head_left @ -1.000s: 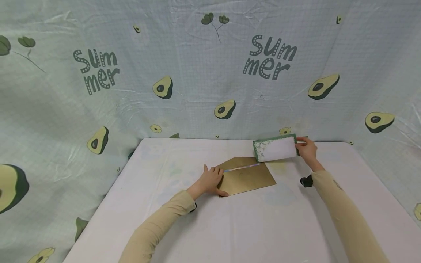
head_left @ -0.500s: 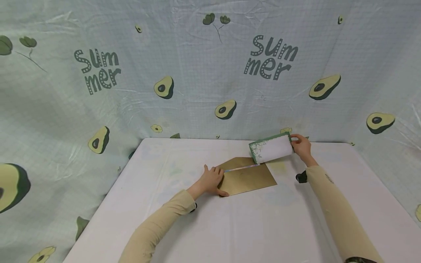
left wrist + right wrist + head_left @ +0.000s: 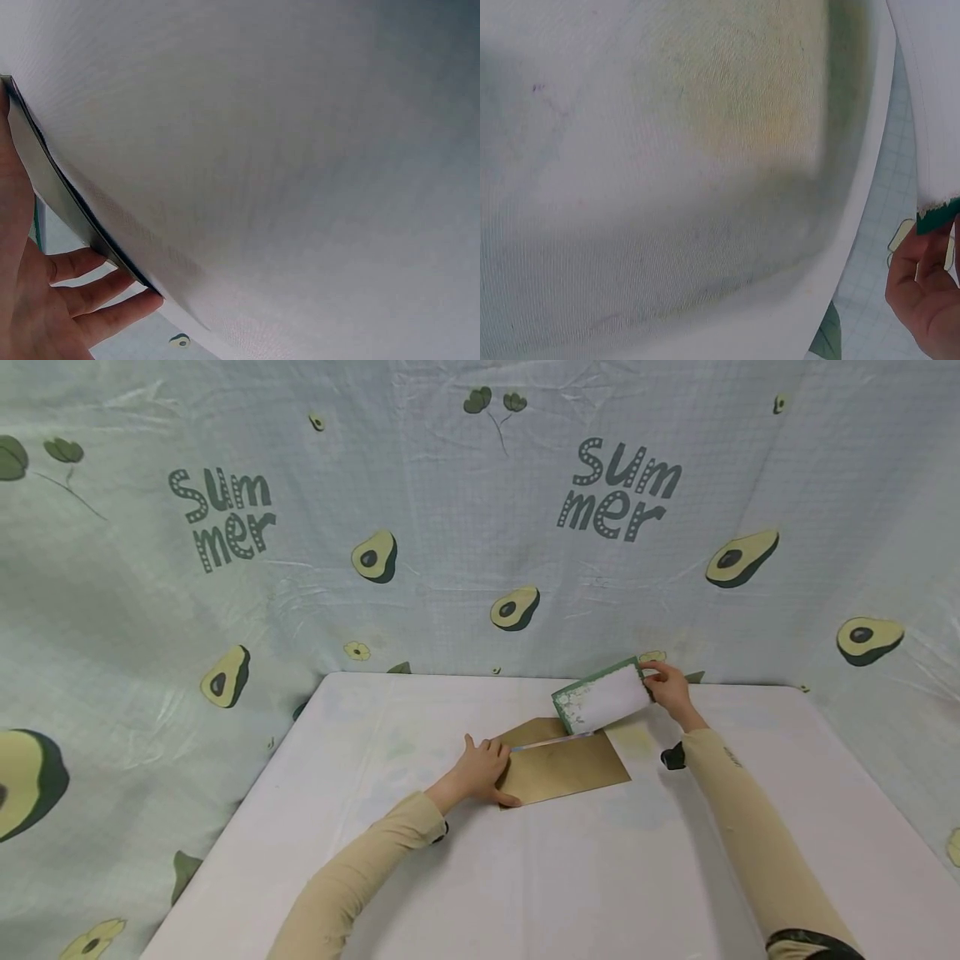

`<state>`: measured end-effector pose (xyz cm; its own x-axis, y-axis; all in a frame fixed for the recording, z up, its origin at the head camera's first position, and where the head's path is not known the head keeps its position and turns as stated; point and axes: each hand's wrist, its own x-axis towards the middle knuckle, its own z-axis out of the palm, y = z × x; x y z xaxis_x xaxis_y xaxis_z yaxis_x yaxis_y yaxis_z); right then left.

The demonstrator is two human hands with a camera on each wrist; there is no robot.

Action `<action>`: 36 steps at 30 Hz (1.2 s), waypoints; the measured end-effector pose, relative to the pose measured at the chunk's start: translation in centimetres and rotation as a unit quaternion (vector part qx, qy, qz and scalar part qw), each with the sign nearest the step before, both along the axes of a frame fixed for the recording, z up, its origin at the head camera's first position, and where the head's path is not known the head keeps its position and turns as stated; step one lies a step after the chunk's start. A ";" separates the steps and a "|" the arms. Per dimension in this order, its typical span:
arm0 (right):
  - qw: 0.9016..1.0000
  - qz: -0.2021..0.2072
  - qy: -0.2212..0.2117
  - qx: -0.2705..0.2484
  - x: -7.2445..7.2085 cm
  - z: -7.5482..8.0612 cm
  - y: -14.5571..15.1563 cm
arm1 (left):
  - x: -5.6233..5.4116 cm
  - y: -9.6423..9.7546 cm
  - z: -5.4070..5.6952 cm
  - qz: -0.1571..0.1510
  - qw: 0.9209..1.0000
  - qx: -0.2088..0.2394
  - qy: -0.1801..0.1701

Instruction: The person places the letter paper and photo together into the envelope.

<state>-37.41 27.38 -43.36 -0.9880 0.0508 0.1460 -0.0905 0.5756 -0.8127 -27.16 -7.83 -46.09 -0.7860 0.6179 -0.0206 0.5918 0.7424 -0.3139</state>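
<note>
A gold envelope (image 3: 566,770) lies on the table with its flap side away from me, a thin pale strip along its opening. My left hand (image 3: 480,770) presses on its left end, fingers and thumb spread; in the left wrist view the fingertips (image 3: 124,311) touch near the envelope's edge (image 3: 75,202). At the far right, my right hand (image 3: 670,689) pinches a white card (image 3: 607,697) with a green, leafy border by its right end. The card is tilted, its lower left part over the flap. Whether its lower edge is inside the opening, I cannot tell.
The table (image 3: 420,893) has a white cover with faint coloured patches. Behind it and at both sides hangs a pale curtain (image 3: 450,510) printed with avocados and lettering. The table's back edge runs just behind the card.
My right hand has moved left with the card, which has slid further over the flap and tilted more, right end up. My left hand and the envelope have stayed in place.
</note>
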 end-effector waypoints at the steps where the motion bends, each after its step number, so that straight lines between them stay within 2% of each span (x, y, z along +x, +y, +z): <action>1: 1.000 0.006 -0.004 -0.002 0.0 0.0 -0.1 | 0.0 0.0 0.1 -0.001 1.000 0.001 0.000; 11: 1.000 0.027 -0.005 0.004 0.1 0.4 -1.0 | 0.3 0.1 0.7 0.004 1.000 -0.003 0.001; 17: 0.999 0.050 0.000 0.006 0.0 0.2 -2.2 | 0.2 0.0 0.4 0.011 1.000 -0.010 -0.005; 23: 0.997 0.065 0.014 0.048 -0.2 -0.2 -3.8 | 0.2 0.0 0.3 0.009 1.000 -0.008 -0.007; 31: 0.991 0.112 0.023 0.064 0.0 -0.5 -5.8 | 0.0 0.1 0.1 0.003 1.000 0.002 -0.007; 36: 0.985 0.150 0.013 0.087 0.0 -0.8 -6.5 | -0.1 0.0 0.1 0.003 1.000 0.003 -0.009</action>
<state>-37.45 20.85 -44.11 -0.9507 -0.2706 0.1513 -0.2965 0.6505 -0.6993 -27.26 -7.78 -46.00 -0.7892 0.6133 -0.0316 0.5931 0.7478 -0.2983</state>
